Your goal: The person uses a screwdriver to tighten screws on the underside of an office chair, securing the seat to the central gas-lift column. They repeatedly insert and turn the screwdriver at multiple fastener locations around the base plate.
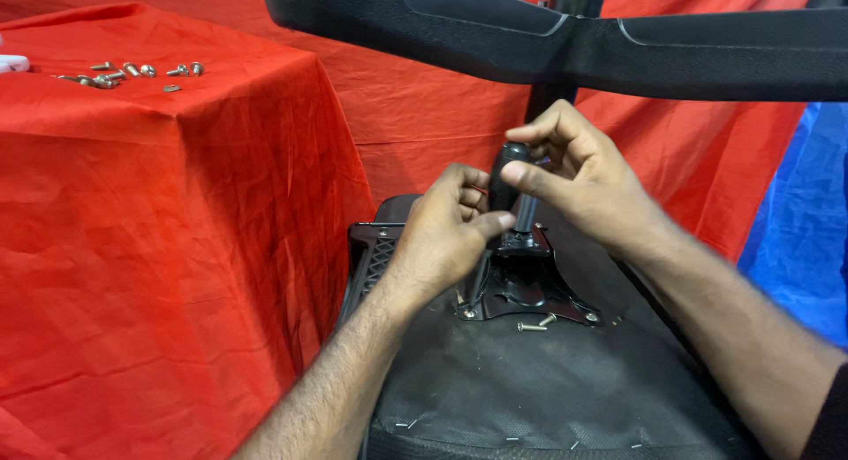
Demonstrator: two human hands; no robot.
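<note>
An office chair lies upside down, its black seat underside [530, 380] facing up. A black metal mounting plate [521, 292] sits on it, with a gas cylinder column [546, 98] rising to the black star base [565, 36] overhead. My left hand [446, 235] and my right hand [579, 173] both close around a black lever handle [508, 173] beside the column, above the plate. A loose screw [532, 326] lies on the seat just in front of the plate.
To the left stands a table covered in red cloth [159, 230], with several silver screws and bolts [132, 72] on its top. Red cloth hangs behind, and a blue sheet [808, 239] lies at the right.
</note>
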